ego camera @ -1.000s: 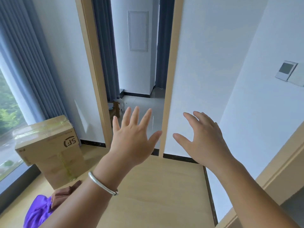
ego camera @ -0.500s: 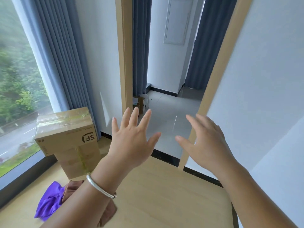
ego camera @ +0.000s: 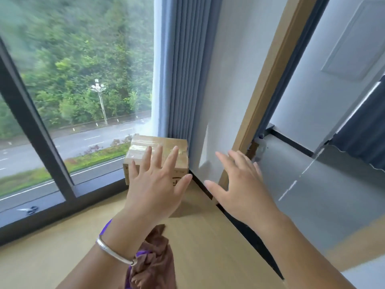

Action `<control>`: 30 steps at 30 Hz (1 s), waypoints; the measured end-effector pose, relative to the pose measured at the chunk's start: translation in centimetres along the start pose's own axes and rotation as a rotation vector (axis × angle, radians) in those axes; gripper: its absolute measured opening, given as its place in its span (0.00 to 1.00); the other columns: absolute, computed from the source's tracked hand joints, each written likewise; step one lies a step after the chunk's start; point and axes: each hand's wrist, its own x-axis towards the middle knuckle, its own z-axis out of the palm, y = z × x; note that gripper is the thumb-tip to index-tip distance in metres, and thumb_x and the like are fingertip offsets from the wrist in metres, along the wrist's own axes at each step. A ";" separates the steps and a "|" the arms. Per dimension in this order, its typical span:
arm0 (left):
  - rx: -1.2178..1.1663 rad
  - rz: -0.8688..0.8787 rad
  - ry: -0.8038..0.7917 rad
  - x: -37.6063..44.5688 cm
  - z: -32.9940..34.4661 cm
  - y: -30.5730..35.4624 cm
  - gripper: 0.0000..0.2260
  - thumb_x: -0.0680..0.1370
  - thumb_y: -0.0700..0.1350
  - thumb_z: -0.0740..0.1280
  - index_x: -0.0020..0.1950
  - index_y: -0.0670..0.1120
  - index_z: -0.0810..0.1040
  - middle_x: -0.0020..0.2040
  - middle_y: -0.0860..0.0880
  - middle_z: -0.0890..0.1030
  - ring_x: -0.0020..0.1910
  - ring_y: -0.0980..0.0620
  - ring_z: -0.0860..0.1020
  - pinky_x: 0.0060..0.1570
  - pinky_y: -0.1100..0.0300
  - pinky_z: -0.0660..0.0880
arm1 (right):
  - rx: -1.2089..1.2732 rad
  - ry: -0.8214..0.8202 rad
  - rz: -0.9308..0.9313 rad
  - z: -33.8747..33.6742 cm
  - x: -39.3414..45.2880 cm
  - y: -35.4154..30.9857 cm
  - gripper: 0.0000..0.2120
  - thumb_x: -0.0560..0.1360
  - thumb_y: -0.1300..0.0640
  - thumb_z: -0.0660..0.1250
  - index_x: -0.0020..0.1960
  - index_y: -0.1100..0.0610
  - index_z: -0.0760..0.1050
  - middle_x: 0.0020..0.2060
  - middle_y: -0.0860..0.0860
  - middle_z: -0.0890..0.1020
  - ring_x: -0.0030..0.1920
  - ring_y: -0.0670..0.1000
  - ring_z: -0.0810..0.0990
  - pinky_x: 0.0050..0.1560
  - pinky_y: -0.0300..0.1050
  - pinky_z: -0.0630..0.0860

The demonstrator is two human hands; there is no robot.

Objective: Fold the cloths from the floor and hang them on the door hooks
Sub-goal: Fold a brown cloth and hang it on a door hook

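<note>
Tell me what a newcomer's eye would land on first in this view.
First, the two bare hands spread open in mid-air at the centre: the left hand, with a silver bracelet on its wrist, and the right hand. Behind the left hand a taped cardboard box sits on the floor in the corner by the large window. Below the left forearm a brown cloth lies crumpled on the wooden floor, with a purple cloth peeking out beside it.

A large dark-framed window [ego camera: 37, 130] shows trees and a road. Blue curtains [ego camera: 183, 65] hang beside a white wall [ego camera: 225, 84]. A cardboard box [ego camera: 143, 149] stands on the wooden floor [ego camera: 200, 236].
</note>
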 end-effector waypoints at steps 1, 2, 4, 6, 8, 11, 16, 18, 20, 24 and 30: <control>0.011 -0.051 0.003 0.3 0.0 -1.6 0.33 0.73 0.71 0.39 0.76 0.62 0.37 0.79 0.50 0.43 0.77 0.49 0.37 0.73 0.41 0.40 | 0.011 -0.025 -0.045 1.1 1.4 -0.9 0.33 0.74 0.33 0.56 0.76 0.43 0.54 0.75 0.47 0.58 0.76 0.48 0.49 0.76 0.55 0.47; 0.025 -0.105 0.006 0.5 -0.1 -3.2 0.33 0.73 0.71 0.38 0.75 0.62 0.37 0.79 0.50 0.43 0.77 0.49 0.37 0.73 0.40 0.40 | 0.028 -0.047 -0.090 2.1 2.8 -1.8 0.33 0.74 0.33 0.56 0.75 0.42 0.53 0.75 0.46 0.58 0.76 0.47 0.49 0.76 0.54 0.47; 0.061 -0.219 0.007 0.7 0.0 -6.2 0.33 0.73 0.72 0.38 0.75 0.62 0.37 0.79 0.51 0.43 0.77 0.49 0.38 0.73 0.40 0.41 | 0.084 -0.075 -0.177 4.1 5.6 -3.8 0.32 0.75 0.35 0.58 0.75 0.42 0.54 0.75 0.45 0.59 0.76 0.47 0.51 0.76 0.55 0.49; 0.092 -0.336 -0.001 0.7 0.2 -9.0 0.32 0.73 0.71 0.39 0.75 0.62 0.37 0.79 0.51 0.43 0.77 0.49 0.38 0.74 0.40 0.41 | 0.144 -0.080 -0.266 6.1 8.1 -5.7 0.30 0.75 0.38 0.60 0.74 0.43 0.58 0.74 0.45 0.62 0.75 0.47 0.54 0.76 0.56 0.52; 0.108 -0.447 -0.001 0.6 0.4 -11.3 0.33 0.73 0.71 0.40 0.76 0.62 0.38 0.79 0.51 0.44 0.77 0.50 0.38 0.73 0.40 0.41 | 0.188 -0.076 -0.354 8.3 10.4 -7.3 0.28 0.75 0.41 0.63 0.73 0.44 0.61 0.73 0.45 0.65 0.74 0.48 0.58 0.76 0.57 0.52; 0.159 -0.604 0.009 -0.1 1.6 -13.9 0.33 0.74 0.70 0.41 0.76 0.61 0.41 0.79 0.50 0.46 0.77 0.50 0.40 0.73 0.40 0.43 | 0.246 -0.103 -0.478 12.2 13.4 -8.6 0.27 0.75 0.45 0.65 0.72 0.47 0.64 0.71 0.46 0.67 0.73 0.48 0.60 0.76 0.56 0.53; 0.199 -0.877 -0.036 -1.8 6.0 -16.0 0.33 0.74 0.69 0.43 0.77 0.60 0.43 0.79 0.50 0.48 0.77 0.50 0.42 0.73 0.41 0.45 | 0.316 -0.279 -0.647 19.9 17.3 -8.6 0.28 0.75 0.45 0.66 0.73 0.48 0.65 0.71 0.48 0.67 0.74 0.49 0.59 0.76 0.56 0.53; 0.203 -0.972 -0.093 -2.4 8.6 -16.7 0.33 0.73 0.69 0.42 0.77 0.60 0.43 0.79 0.49 0.48 0.77 0.50 0.42 0.73 0.41 0.44 | 0.323 -0.359 -0.698 23.2 18.2 -8.1 0.28 0.74 0.46 0.67 0.72 0.48 0.66 0.71 0.48 0.67 0.74 0.48 0.58 0.75 0.57 0.54; 0.188 -1.054 -0.128 -2.9 11.6 -17.6 0.33 0.74 0.69 0.43 0.77 0.59 0.43 0.79 0.49 0.48 0.77 0.50 0.42 0.73 0.41 0.44 | 0.302 -0.437 -0.757 26.7 18.9 -7.6 0.28 0.74 0.45 0.67 0.72 0.49 0.66 0.72 0.48 0.67 0.75 0.49 0.57 0.76 0.56 0.53; 0.131 -1.139 -0.138 -3.7 18.5 -19.2 0.33 0.75 0.67 0.45 0.78 0.58 0.44 0.79 0.49 0.48 0.77 0.50 0.43 0.73 0.42 0.43 | 0.230 -0.577 -0.838 34.2 18.8 -6.0 0.29 0.75 0.44 0.66 0.73 0.49 0.65 0.72 0.48 0.67 0.75 0.50 0.57 0.75 0.55 0.51; 0.014 -1.198 -0.223 -6.3 30.7 -22.2 0.33 0.75 0.68 0.43 0.78 0.58 0.43 0.79 0.49 0.46 0.77 0.51 0.42 0.74 0.45 0.42 | 0.184 -0.730 -0.848 46.3 16.7 -3.2 0.29 0.73 0.45 0.67 0.73 0.50 0.67 0.71 0.48 0.68 0.75 0.50 0.58 0.74 0.56 0.53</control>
